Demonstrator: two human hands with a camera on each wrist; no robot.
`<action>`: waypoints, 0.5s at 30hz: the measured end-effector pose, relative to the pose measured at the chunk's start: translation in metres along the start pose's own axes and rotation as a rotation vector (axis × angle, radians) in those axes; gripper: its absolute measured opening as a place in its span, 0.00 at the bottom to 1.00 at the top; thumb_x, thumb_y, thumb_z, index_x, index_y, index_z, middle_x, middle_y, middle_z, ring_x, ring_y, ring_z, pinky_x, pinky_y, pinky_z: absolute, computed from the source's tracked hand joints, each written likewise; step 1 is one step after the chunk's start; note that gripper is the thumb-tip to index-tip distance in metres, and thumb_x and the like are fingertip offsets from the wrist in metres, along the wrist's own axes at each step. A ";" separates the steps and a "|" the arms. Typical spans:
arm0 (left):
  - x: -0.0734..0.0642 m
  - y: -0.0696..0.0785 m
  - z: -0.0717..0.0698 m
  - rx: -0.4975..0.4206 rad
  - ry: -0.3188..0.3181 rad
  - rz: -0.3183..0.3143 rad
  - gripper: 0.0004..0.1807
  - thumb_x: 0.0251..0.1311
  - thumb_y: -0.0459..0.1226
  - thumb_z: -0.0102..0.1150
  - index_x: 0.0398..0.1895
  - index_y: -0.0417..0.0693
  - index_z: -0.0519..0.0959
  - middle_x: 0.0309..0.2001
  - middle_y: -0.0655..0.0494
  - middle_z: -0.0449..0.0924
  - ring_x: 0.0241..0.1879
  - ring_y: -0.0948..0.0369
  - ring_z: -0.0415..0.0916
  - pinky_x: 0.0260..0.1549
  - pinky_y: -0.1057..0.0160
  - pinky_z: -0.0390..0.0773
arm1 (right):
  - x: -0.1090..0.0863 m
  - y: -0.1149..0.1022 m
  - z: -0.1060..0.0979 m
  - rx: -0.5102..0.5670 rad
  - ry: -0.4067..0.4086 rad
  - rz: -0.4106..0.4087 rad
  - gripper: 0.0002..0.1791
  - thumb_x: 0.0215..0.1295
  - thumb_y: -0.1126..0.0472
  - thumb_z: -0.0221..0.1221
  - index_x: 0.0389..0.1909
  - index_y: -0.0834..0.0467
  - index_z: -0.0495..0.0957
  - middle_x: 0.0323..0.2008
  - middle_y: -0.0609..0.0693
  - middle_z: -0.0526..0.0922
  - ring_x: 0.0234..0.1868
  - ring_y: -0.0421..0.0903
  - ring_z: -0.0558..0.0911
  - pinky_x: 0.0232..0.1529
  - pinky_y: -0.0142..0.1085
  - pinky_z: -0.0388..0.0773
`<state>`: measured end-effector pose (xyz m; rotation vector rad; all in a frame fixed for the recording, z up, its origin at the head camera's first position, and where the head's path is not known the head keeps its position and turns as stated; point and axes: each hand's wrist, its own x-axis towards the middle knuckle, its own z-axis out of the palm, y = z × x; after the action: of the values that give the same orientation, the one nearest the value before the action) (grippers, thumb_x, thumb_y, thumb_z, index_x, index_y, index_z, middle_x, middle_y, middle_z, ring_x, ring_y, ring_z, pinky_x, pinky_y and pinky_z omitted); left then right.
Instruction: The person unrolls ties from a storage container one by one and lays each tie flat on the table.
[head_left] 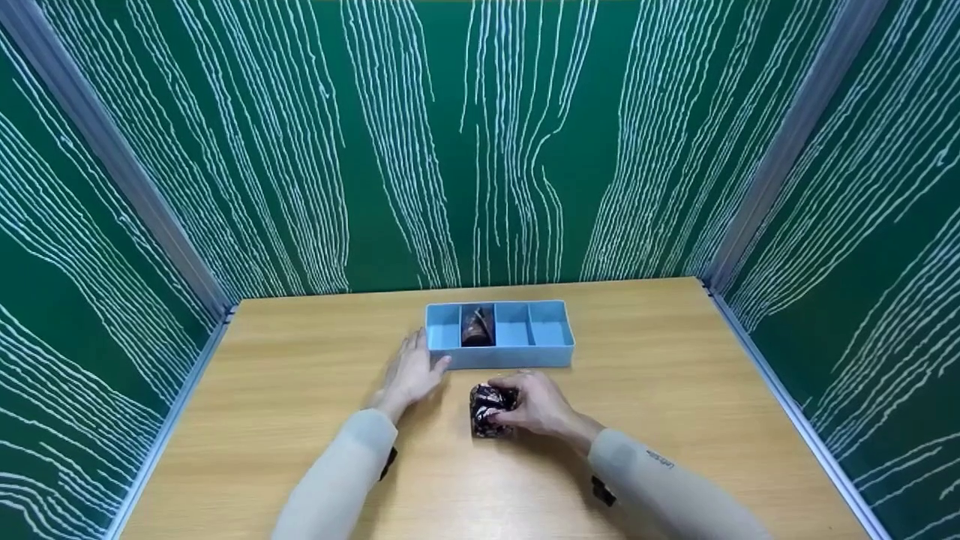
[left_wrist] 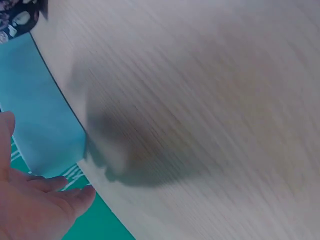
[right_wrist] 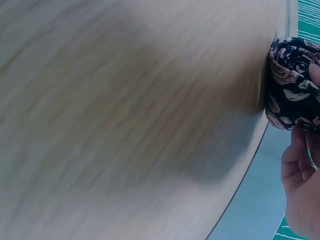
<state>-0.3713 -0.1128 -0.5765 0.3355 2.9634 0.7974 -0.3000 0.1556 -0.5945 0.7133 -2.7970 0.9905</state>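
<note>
A rolled-up dark cloth [head_left: 487, 412] with a pale floral print is pinched between my right hand's [head_left: 541, 405] thumb and fingers, just in front of a light blue divided box [head_left: 510, 358]. The right wrist view shows the cloth's spiral end [right_wrist: 294, 95] and the fingers [right_wrist: 295, 160] against its side. My left hand [head_left: 411, 373] is at the box's left end, fingers stretched along that side and thumb near the front corner. In the left wrist view this hand [left_wrist: 37, 207] looks relaxed beside the box wall [left_wrist: 42, 110]. Whether it touches the wall is hard to tell.
Another dark brown rolled item [head_left: 478, 327] sits in the box's second compartment from the left. The box stands on a wooden table [head_left: 637, 352] toward its back edge. Green panels with white wavy lines [head_left: 517, 150] enclose the table at the back and both sides.
</note>
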 end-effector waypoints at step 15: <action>-0.050 0.017 -0.004 -0.103 0.002 0.050 0.65 0.64 0.56 0.78 0.92 0.40 0.49 0.92 0.35 0.46 0.90 0.35 0.51 0.88 0.31 0.56 | -0.001 0.000 -0.001 0.112 -0.033 0.060 0.37 0.57 0.56 0.83 0.69 0.59 0.86 0.63 0.61 0.92 0.62 0.63 0.90 0.69 0.61 0.86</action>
<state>-0.3194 -0.1116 -0.5653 0.4044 2.9132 0.9516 -0.2986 0.1567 -0.5936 0.6679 -2.8251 1.1651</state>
